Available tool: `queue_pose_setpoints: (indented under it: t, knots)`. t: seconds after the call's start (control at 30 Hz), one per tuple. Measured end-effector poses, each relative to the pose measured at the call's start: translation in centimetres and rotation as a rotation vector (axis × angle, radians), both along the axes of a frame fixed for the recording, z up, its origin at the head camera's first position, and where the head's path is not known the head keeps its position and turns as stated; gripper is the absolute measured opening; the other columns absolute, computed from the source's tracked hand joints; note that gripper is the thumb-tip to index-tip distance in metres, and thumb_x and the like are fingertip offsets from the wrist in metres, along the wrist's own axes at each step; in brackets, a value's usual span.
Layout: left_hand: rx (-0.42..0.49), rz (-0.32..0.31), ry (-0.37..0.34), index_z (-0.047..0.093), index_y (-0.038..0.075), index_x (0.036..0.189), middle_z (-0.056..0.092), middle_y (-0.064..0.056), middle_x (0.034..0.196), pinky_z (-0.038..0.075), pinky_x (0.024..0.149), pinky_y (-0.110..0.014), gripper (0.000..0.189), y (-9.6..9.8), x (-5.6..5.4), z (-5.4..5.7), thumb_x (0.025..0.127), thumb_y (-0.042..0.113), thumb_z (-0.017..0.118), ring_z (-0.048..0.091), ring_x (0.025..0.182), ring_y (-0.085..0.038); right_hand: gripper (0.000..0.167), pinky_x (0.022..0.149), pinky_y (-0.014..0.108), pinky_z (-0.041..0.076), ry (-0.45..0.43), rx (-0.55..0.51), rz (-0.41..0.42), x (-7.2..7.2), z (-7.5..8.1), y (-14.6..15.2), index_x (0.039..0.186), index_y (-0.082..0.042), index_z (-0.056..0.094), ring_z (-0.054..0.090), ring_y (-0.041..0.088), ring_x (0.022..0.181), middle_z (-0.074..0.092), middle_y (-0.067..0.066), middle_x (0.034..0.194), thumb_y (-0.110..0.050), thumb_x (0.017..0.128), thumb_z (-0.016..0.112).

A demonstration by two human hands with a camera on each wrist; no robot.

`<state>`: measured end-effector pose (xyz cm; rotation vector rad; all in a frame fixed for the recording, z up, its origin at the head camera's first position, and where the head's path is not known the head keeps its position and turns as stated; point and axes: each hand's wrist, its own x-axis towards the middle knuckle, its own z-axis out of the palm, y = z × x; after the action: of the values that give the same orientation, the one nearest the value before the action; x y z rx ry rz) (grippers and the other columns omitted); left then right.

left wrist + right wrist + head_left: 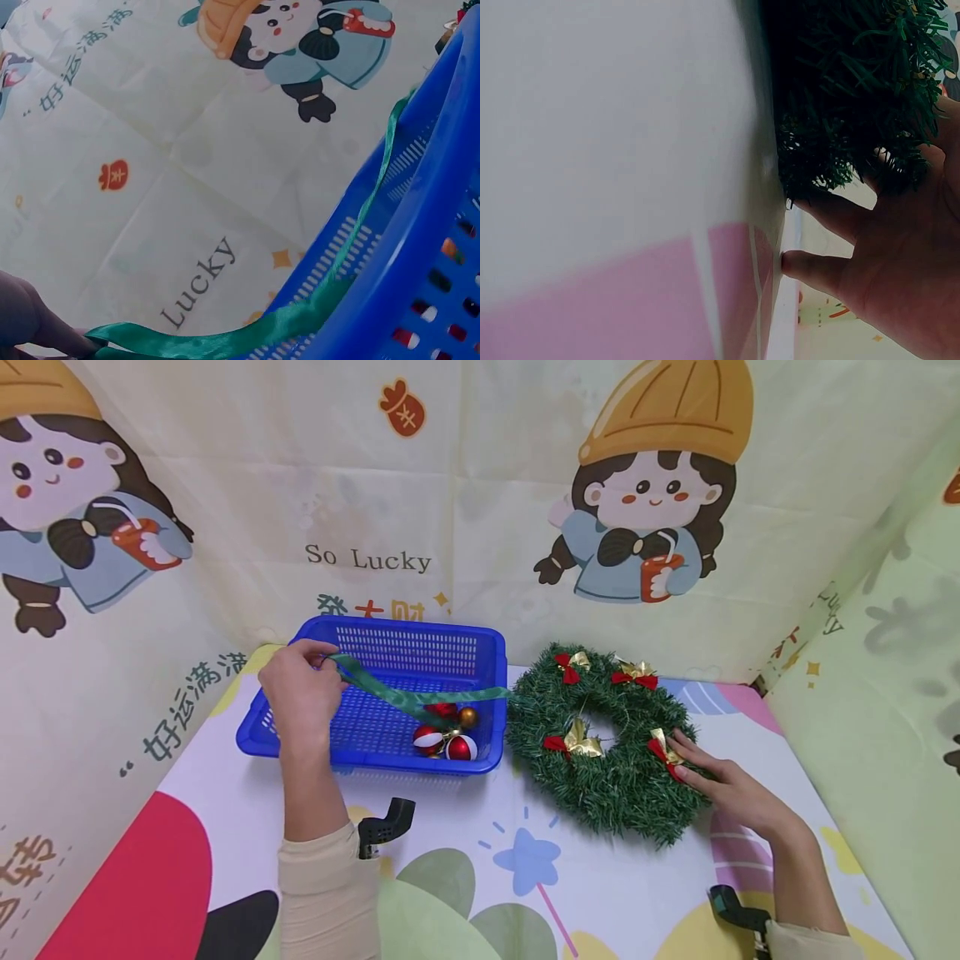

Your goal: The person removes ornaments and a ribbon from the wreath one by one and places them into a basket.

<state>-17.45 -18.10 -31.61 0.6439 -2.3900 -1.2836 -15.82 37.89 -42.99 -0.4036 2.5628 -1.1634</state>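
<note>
Over the left part of the blue basket (375,762), my left hand (303,689) pinches one end of a green ribbon (382,687). The ribbon stretches right across the basket to the wreath's left edge, and part of it dips down among the baubles. In the left wrist view the ribbon (202,343) runs from my fingertips past the basket's rim (420,232). My right hand (738,789) rests on the right side of a green wreath (637,789), fingers spread. Red and gold bows (577,742) decorate the wreath. The right wrist view shows fingers (821,271) at its underside.
Several red, white and gold baubles (461,747) lie in the basket's right end. A printed cloth (600,877) covers the table. Patterned cloth walls (480,510) stand behind and at both sides.
</note>
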Motion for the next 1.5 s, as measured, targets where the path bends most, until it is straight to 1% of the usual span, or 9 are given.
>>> queue_pose_setpoints:
  t: [0.23,0.37,0.5,0.63,0.83,0.97,1.07,1.27,1.5]
  knots:
    - [-0.052,-0.088,0.031,0.074,0.008,0.125,0.063,-0.016,0.109,0.052,0.060,-0.012,0.026,1.6,-0.3,0.1,0.103,0.009,0.061,0.076,0.081,-0.027,0.061,0.110,0.083,0.014,-0.002,-0.006,0.000,0.0,0.0,0.0,0.164,-0.014,0.033,0.002,0.055,0.156,0.006,0.010,0.176,-0.028,0.109,0.055]
    - [-0.062,-0.139,0.041,0.075,0.007,0.121,0.063,-0.015,0.104,0.054,0.060,-0.016,0.023,2.5,-0.6,-0.1,0.102,0.008,0.062,0.076,0.079,-0.028,0.061,0.110,0.084,0.014,-0.006,-0.011,0.001,0.0,0.0,0.0,0.164,-0.014,0.032,0.000,0.055,0.156,0.006,0.010,0.176,-0.027,0.109,0.055]
    - [-0.065,-0.198,0.037,0.075,0.006,0.120,0.063,-0.014,0.101,0.056,0.061,-0.021,0.023,3.2,-0.9,-0.3,0.101,0.007,0.062,0.077,0.079,-0.031,0.061,0.110,0.083,0.013,-0.008,-0.012,0.005,0.0,-0.1,0.0,0.164,-0.014,0.032,0.000,0.054,0.156,0.005,0.009,0.176,-0.027,0.109,0.055]
    - [-0.077,-0.255,0.030,0.076,0.007,0.119,0.064,-0.014,0.099,0.056,0.061,-0.025,0.023,3.8,-1.3,-0.6,0.101,0.006,0.062,0.076,0.076,-0.030,0.061,0.110,0.083,0.014,-0.001,-0.005,0.006,0.0,-0.1,-0.1,0.164,-0.013,0.032,0.001,0.055,0.156,0.005,0.010,0.176,-0.028,0.109,0.055]
    - [-0.088,-0.369,-0.011,0.075,0.008,0.117,0.067,-0.014,0.100,0.054,0.060,-0.028,0.020,4.6,-2.0,-1.3,0.100,0.008,0.064,0.074,0.077,-0.032,0.061,0.110,0.083,0.014,0.001,0.002,0.004,0.0,0.0,-0.1,0.164,-0.014,0.032,0.002,0.055,0.156,0.005,0.010,0.176,-0.028,0.109,0.055]
    - [-0.115,-0.424,-0.073,0.074,0.009,0.119,0.067,-0.013,0.104,0.052,0.061,-0.029,0.020,5.1,-2.4,-1.7,0.101,0.012,0.065,0.065,0.073,-0.028,0.061,0.111,0.082,0.015,-0.001,0.004,0.004,0.0,0.0,-0.1,0.164,-0.015,0.032,0.002,0.055,0.156,0.005,0.010,0.176,-0.029,0.109,0.055]
    - [-0.138,-0.464,-0.112,0.074,0.012,0.120,0.067,-0.012,0.106,0.050,0.061,-0.029,0.021,5.7,-2.7,-2.0,0.101,0.014,0.066,0.057,0.075,-0.025,0.061,0.111,0.083,0.014,0.001,0.000,0.005,0.0,0.0,-0.1,0.164,-0.014,0.032,0.001,0.055,0.156,0.005,0.010,0.176,-0.028,0.109,0.055]
    - [-0.162,-0.542,-0.139,0.074,0.012,0.120,0.068,-0.011,0.105,0.049,0.064,-0.032,0.022,6.8,-2.9,-2.5,0.100,0.011,0.065,0.058,0.078,-0.025,0.061,0.111,0.083,0.015,0.008,0.001,0.008,0.0,0.0,-0.1,0.164,-0.013,0.033,0.001,0.054,0.156,0.007,0.010,0.176,-0.028,0.109,0.055]
    - [-0.174,-0.637,-0.158,0.074,0.014,0.121,0.068,-0.010,0.107,0.056,0.071,-0.032,0.026,7.9,-3.2,-3.5,0.099,0.004,0.064,0.062,0.092,-0.027,0.061,0.111,0.082,0.015,0.006,0.000,0.008,0.0,-0.1,-0.1,0.164,-0.014,0.033,0.002,0.054,0.156,0.007,0.010,0.176,-0.028,0.109,0.055]
